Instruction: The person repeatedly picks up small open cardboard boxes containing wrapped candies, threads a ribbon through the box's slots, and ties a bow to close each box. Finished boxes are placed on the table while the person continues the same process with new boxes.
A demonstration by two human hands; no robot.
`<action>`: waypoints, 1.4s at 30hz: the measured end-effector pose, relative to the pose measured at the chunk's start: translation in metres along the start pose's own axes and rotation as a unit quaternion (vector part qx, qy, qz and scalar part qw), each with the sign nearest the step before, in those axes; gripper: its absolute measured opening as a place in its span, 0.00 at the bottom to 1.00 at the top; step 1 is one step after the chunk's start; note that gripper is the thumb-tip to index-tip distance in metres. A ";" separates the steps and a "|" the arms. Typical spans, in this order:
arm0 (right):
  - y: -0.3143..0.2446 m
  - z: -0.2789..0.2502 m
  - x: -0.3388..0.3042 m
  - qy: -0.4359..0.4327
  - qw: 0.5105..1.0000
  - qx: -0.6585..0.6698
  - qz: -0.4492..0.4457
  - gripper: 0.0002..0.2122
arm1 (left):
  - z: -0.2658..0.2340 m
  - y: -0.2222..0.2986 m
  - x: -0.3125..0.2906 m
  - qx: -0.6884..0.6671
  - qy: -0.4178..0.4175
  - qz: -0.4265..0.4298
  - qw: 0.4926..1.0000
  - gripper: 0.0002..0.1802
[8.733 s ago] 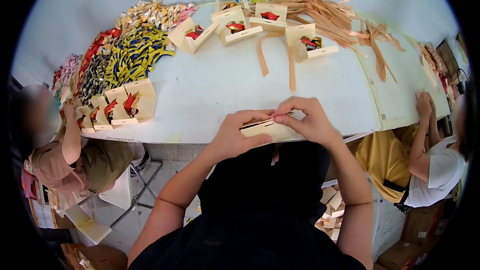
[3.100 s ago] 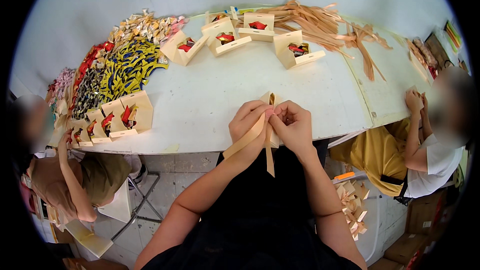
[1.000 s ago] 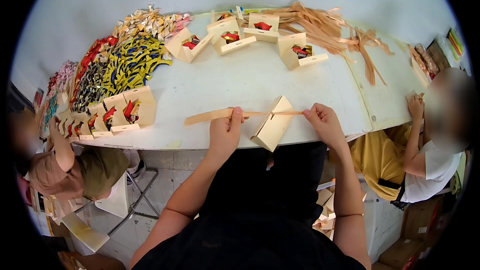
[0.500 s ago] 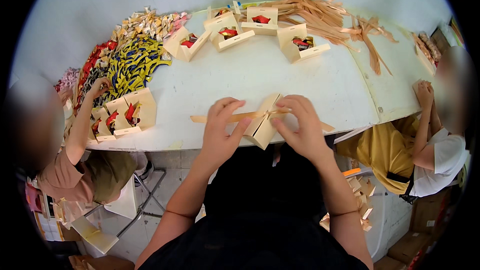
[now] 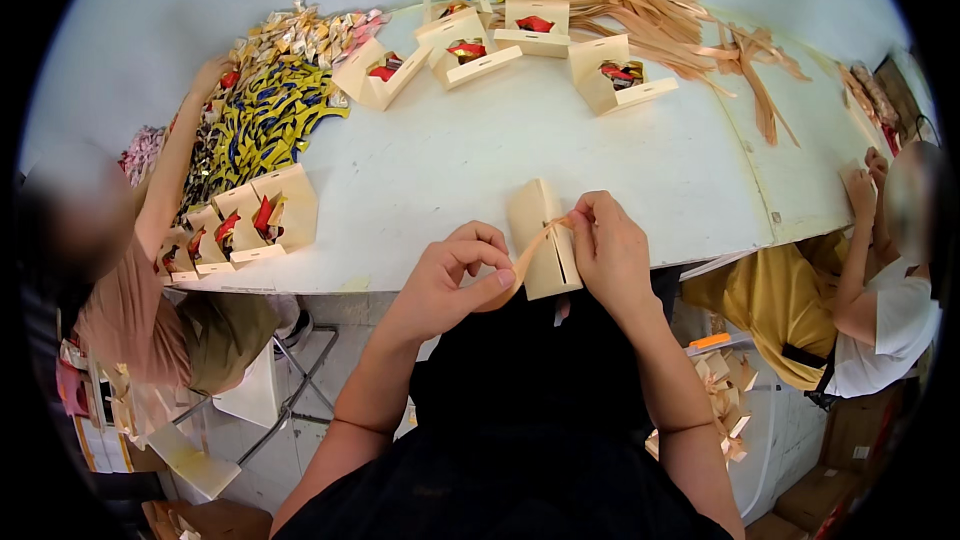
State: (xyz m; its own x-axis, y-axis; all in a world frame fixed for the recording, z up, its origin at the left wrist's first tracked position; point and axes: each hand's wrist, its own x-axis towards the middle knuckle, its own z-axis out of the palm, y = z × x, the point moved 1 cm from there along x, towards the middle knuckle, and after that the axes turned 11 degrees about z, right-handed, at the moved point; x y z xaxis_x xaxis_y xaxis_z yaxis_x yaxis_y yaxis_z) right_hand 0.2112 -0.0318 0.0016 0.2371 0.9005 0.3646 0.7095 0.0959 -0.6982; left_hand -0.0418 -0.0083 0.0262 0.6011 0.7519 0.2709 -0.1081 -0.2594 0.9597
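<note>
Your R hand [image 5: 612, 252] pinches the tan ribbon [image 5: 532, 251] btwn thumb & forefinger, at the R side of the closed cream box [image 5: 549, 266], which lies btwn both hands at the near edge of the table [image 5: 420, 170]. Your L hand [image 5: 450, 275] is half-curled, thumb by the ribbon; cannot tell if gripped. Also obs.: open boxes [image 5: 445, 35] w/ red-wrapped contents beyond both hands, ribbon pile [image 5: 640, 15] well beyond R hand.
</note>
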 end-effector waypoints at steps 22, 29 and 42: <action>-0.006 -0.053 0.046 -0.234 0.946 0.123 0.191 0.17 | 0.054 -0.007 0.043 0.204 0.136 0.225 0.943 0.12; -0.091 -0.072 0.010 -0.172 0.969 0.116 0.132 0.10 | 0.056 -0.002 0.048 0.153 0.192 0.160 0.956 0.13; -0.032 -0.031 0.000 -0.114 0.967 0.203 0.108 0.09 | 0.046 -0.021 0.051 -0.143 0.120 0.110 0.976 0.11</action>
State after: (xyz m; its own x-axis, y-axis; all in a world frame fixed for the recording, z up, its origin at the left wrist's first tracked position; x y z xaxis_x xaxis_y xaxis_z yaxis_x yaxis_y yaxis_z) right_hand 0.2095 -0.0483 0.0428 0.1653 0.9837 0.0712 0.3308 0.0127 -0.9436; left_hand 0.0277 0.0079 0.0162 0.3395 0.8266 0.4488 -0.4512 -0.2755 0.8488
